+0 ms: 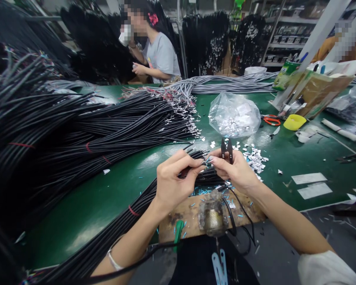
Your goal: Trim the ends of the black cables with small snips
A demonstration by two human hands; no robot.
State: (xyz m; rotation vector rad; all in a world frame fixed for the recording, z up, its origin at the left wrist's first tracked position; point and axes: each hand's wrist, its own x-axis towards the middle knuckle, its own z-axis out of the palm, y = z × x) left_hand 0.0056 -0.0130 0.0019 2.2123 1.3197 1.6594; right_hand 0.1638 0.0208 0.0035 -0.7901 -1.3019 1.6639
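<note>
My left hand [173,180] is closed in a pinch on the end of a black cable [200,164], over the front of the green table [287,158]. My right hand [235,170] is closed around small black snips [227,149], whose tips point up, and its fingertips meet the left hand's at the cable end. A bundle of black cables [118,225] runs from under my hands toward the lower left. Below the hands lies a wooden board [186,217] with a small metal pot [213,215] and blue bits of insulation.
Large piles of black cables [62,134] cover the table's left. A clear bag of metal terminals [234,114] and loose terminals [255,156] lie behind my hands. Orange scissors [271,120], a yellow cup [294,122] and a cardboard box [320,91] stand at right. A person [157,51] sits across.
</note>
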